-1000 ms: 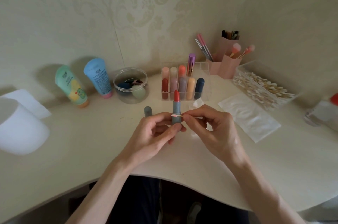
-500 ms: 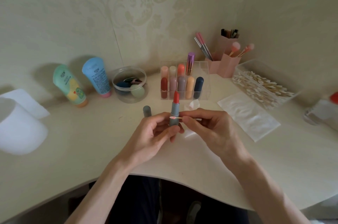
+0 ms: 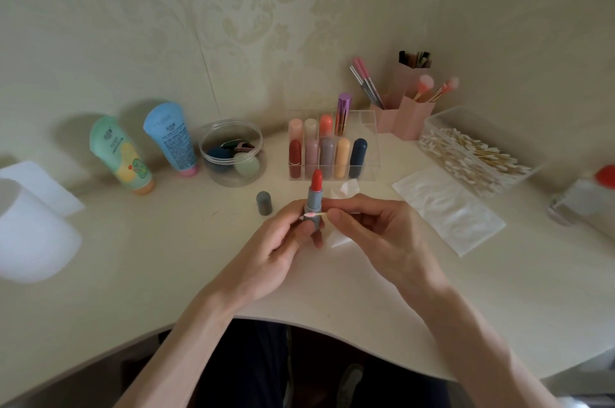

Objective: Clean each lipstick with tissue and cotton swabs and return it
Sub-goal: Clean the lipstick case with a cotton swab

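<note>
While the left hand (image 3: 276, 251) grips the grey lipstick tube (image 3: 314, 197) upright over the desk (image 3: 166, 257), fingers curled round its lower half, the right hand (image 3: 376, 234) pinches a cotton swab (image 3: 314, 214) between thumb and forefinger. The swab's pink-stained tip lies across the tube's collar, just below the twisted-up red bullet. The other right fingers are loosely curled.

The grey cap (image 3: 264, 203) stands on the desk just left of the tube, not touching it. A crumpled tissue (image 3: 347, 188) lies behind the hands, and another white bit shows under them (same sheet or not, cannot tell).

The clear organiser (image 3: 369, 144) behind holds nine capped lipsticks in two rows, and the back-right slot looks free.

Progress, as a judgement: mid-task, swab stage on this one lipstick. Left to do for it: finish the wipe, twist down, cap it, slot it back. Which racked lipsticks are already cleaned cannot be read. The swab box (image 3: 466, 154) at right looks well stocked.
</note>
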Available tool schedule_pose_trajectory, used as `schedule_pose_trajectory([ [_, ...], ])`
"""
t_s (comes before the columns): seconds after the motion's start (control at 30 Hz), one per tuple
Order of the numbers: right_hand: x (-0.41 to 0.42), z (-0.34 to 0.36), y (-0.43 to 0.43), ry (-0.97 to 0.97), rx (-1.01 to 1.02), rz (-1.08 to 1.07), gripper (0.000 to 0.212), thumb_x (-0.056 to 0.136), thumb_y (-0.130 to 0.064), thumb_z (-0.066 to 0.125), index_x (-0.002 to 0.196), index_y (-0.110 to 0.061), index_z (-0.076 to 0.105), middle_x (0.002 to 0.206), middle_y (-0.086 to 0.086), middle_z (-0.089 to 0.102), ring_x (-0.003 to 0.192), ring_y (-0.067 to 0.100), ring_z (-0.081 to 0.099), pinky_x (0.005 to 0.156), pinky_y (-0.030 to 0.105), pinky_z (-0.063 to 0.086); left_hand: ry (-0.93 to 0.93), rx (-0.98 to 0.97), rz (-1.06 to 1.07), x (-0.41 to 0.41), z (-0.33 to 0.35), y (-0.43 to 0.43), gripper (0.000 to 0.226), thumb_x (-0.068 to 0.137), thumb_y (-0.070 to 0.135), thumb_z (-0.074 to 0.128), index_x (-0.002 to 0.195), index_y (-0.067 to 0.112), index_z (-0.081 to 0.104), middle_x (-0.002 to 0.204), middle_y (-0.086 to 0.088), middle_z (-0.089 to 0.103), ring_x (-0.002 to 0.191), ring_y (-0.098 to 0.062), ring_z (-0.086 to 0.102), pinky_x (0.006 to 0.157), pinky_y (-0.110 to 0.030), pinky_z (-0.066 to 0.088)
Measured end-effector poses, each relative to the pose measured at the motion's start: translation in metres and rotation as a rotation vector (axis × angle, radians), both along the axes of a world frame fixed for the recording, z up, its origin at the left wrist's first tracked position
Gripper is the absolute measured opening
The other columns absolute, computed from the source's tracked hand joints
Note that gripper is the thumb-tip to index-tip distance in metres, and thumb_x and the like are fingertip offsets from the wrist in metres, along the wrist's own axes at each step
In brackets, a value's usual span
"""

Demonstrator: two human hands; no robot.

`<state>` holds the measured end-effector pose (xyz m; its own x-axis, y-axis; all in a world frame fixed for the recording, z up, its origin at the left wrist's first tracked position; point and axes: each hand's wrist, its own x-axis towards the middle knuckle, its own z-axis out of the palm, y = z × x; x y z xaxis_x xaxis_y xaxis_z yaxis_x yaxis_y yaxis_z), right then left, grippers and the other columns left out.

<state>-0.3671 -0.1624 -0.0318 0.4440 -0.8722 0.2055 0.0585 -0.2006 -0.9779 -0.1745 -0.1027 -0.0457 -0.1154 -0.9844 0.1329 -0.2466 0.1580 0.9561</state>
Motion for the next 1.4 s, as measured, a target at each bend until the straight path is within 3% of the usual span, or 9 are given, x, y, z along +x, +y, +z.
schedule_pose_trajectory([
  [0.07, 0.0014, 0.0002, 0.0008, 0.022, -0.010, -0.013, 0.020, 0.097, -0.004, 0.071, 0.114, -0.006, 0.080, 0.103, 0.006, 0.080, 0.097, 0.020, 0.076, 0.087, 0.024, 0.056, 0.015, 0.024, -0.026, 0.0004, 0.0008, 0.0006, 0.027, 0.112, 0.023, 0.043, 0.128, 0.012, 0.061, 0.099, -0.010, 0.061, 0.094, -0.028, 0.057, 0.090, -0.040, 0.048],
  [0.2, 0.0044, -0.0022, 0.0003, 0.028, -0.002, -0.028, 0.018, 0.096, -0.006, 0.073, 0.111, -0.007, 0.081, 0.102, 0.005, 0.080, 0.096, 0.023, 0.076, 0.087, 0.028, 0.057, 0.075, -0.014, 0.033, -0.0006, 0.0043, -0.0003, 0.030, 0.102, 0.018, 0.060, 0.131, 0.021, 0.065, 0.125, -0.001, 0.072, 0.120, -0.019, 0.065, 0.106, -0.031, 0.050],
  [0.3, 0.0062, -0.0038, -0.0003, 0.041, -0.036, -0.036, 0.016, 0.096, -0.010, 0.073, 0.110, -0.009, 0.082, 0.094, 0.010, 0.078, 0.091, 0.035, 0.073, 0.087, 0.043, 0.058, 0.143, -0.022, 0.122, -0.0002, 0.0011, -0.0026, 0.034, 0.094, 0.004, 0.070, 0.126, 0.014, 0.067, 0.110, 0.000, 0.077, 0.100, -0.017, 0.072, 0.092, -0.031, 0.057],
  [0.57, 0.0027, -0.0022, 0.0007, 0.037, -0.035, -0.038, 0.016, 0.097, -0.010, 0.072, 0.110, -0.011, 0.082, 0.091, 0.010, 0.077, 0.087, 0.033, 0.070, 0.080, 0.028, 0.054, 0.303, 0.002, 0.103, -0.0037, 0.0057, -0.0007, 0.021, 0.097, 0.004, 0.062, 0.117, 0.000, 0.057, 0.101, -0.009, 0.078, 0.086, -0.021, 0.074, 0.060, -0.023, 0.047],
  [0.73, 0.0040, -0.0035, 0.0005, 0.041, -0.049, -0.041, 0.017, 0.097, -0.012, 0.073, 0.110, -0.013, 0.083, 0.088, 0.011, 0.076, 0.082, 0.032, 0.072, 0.077, 0.037, 0.056, 0.306, 0.024, 0.125, -0.0042, 0.0081, 0.0004, 0.038, 0.087, 0.014, 0.074, 0.121, 0.004, 0.062, 0.112, -0.009, 0.075, 0.098, -0.031, 0.076, 0.061, -0.032, 0.056],
  [0.9, 0.0049, -0.0039, 0.0017, 0.030, -0.035, -0.025, 0.016, 0.096, -0.007, 0.072, 0.108, -0.007, 0.082, 0.088, 0.003, 0.078, 0.079, 0.011, 0.071, 0.075, 0.021, 0.052, 0.276, 0.005, 0.211, -0.0021, 0.0032, -0.0017, 0.035, 0.084, 0.014, 0.076, 0.117, 0.005, 0.070, 0.106, -0.007, 0.078, 0.092, -0.028, 0.077, 0.064, -0.029, 0.058],
  [1.03, 0.0023, -0.0085, -0.0007, 0.051, -0.043, -0.040, 0.015, 0.097, -0.010, 0.073, 0.108, -0.011, 0.083, 0.088, 0.007, 0.076, 0.078, 0.028, 0.064, 0.073, 0.041, 0.049, 0.274, -0.068, 0.222, 0.0006, 0.0009, -0.0043, 0.030, 0.085, 0.001, 0.076, 0.115, 0.004, 0.075, 0.110, -0.008, 0.073, 0.096, -0.023, 0.073, 0.069, -0.029, 0.059],
  [1.23, 0.0021, -0.0067, -0.0009, 0.020, -0.009, -0.016, 0.015, 0.097, -0.005, 0.071, 0.108, -0.004, 0.082, 0.089, -0.003, 0.078, 0.080, 0.010, 0.069, 0.076, 0.020, 0.050, 0.316, -0.046, 0.266, -0.0012, 0.0010, -0.0021, 0.034, 0.083, 0.000, 0.076, 0.117, 0.007, 0.074, 0.105, -0.006, 0.079, 0.093, -0.024, 0.077, 0.076, -0.027, 0.060],
  [1.4, 0.0018, -0.0064, -0.0008, -0.005, -0.027, -0.023, 0.016, 0.097, -0.004, 0.071, 0.109, -0.002, 0.081, 0.098, 0.005, 0.080, 0.088, 0.011, 0.073, 0.080, 0.021, 0.053, 0.321, -0.039, 0.203, -0.0022, 0.0018, -0.0004, 0.030, 0.093, -0.007, 0.065, 0.122, 0.000, 0.070, 0.110, -0.007, 0.079, 0.105, -0.025, 0.076, 0.088, -0.032, 0.061],
])
